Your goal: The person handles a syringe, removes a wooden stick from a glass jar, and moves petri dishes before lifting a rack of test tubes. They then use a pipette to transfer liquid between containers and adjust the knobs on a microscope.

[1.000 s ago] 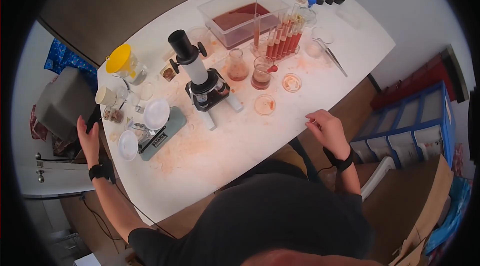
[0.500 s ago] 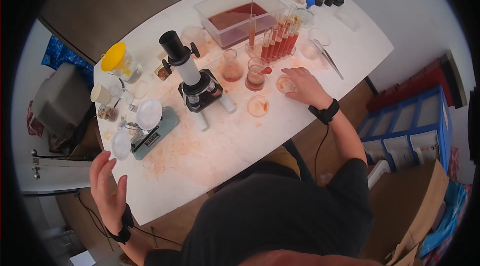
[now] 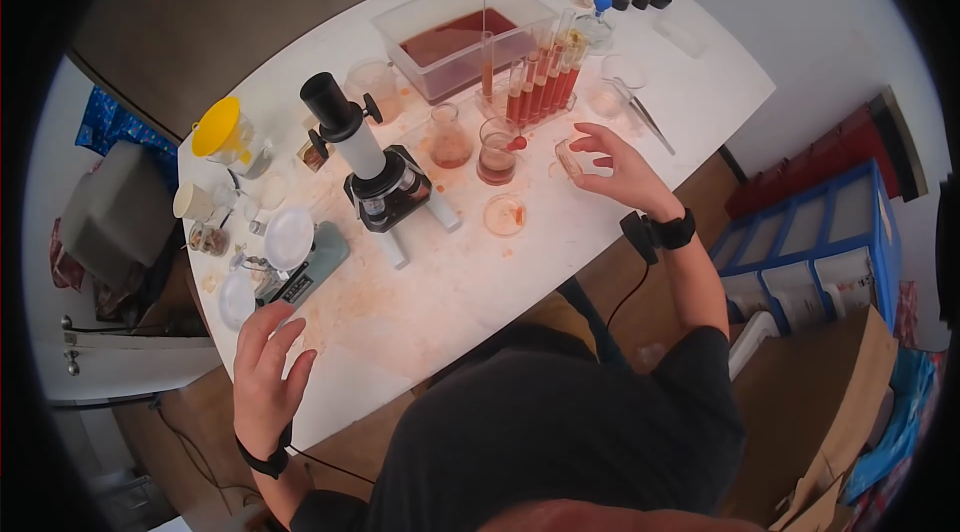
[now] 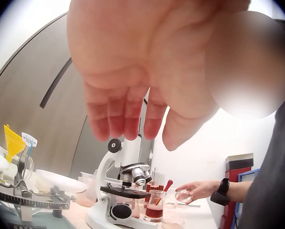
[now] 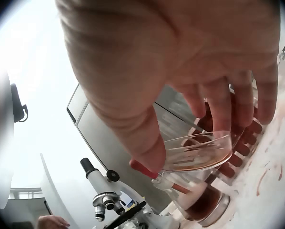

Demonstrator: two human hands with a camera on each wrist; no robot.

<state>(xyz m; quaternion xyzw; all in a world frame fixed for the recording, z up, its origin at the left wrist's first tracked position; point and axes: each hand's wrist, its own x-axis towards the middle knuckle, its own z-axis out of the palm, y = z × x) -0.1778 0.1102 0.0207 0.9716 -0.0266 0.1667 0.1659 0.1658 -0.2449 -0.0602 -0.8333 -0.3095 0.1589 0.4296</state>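
My right hand (image 3: 625,175) pinches a clear petri dish (image 5: 197,151) between thumb and fingers, lifted and tilted over the white table. A thin reddish film lies along the dish's lower edge. Left of that hand stands a glass beaker (image 3: 496,167) of red liquid with a red-bulbed dropper (image 3: 517,143) in it. A second petri dish (image 3: 504,216) with an orange bit inside rests on the table nearer me. My left hand (image 3: 268,372) hovers by the table's left edge near the balance scale (image 3: 318,257), fingers relaxed, nothing in it.
The microscope (image 3: 365,167) stands mid-table beside a conical flask (image 3: 450,147). Behind are a test tube rack (image 3: 540,92) with red-filled tubes and a plastic tub (image 3: 450,82). Tweezers (image 3: 652,122) lie at the right; a yellow funnel (image 3: 217,128) stands at the left.
My right hand has reached in from the table's front edge, taken hold of the petri dish and lifted it. The left hand has come down and inward past the scale.
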